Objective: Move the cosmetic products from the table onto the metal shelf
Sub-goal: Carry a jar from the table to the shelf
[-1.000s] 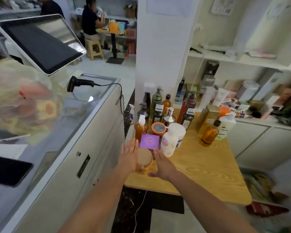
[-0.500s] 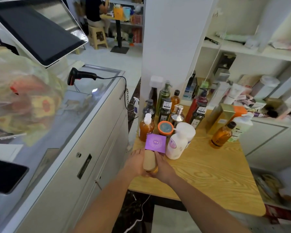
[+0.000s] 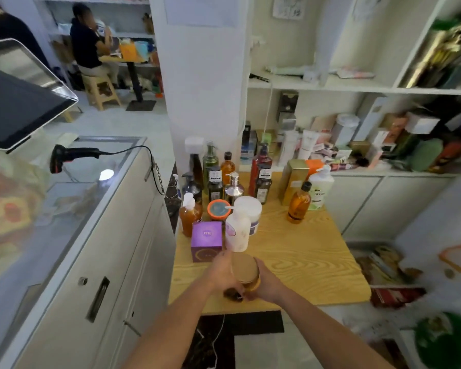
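A round jar with a tan lid [image 3: 245,270] is lifted a little above the wooden table [image 3: 304,262], near its front edge. My left hand [image 3: 222,272] and my right hand [image 3: 266,284] grip it from either side. Just behind it stand a purple box [image 3: 206,239] and a white pump bottle [image 3: 237,231]. Farther back is a cluster of bottles, with an amber pump bottle [image 3: 189,213], an orange-rimmed jar [image 3: 218,209], a white tub [image 3: 248,213] and dark bottles [image 3: 214,182]. An amber bottle [image 3: 298,202] and a gold box [image 3: 293,179] stand at the right. No metal shelf is identifiable.
A white counter [image 3: 77,249] with a glass top, a barcode scanner [image 3: 69,155] and a tilted screen [image 3: 16,102] runs along the left. A white pillar [image 3: 205,75] rises behind the table. Cluttered white wall shelves [image 3: 357,86] fill the right. A person sits at the back left.
My hands closed round the tan-lidded jar from both sides, tipped it and raised it off the table. The camera view rose and shifted slightly.
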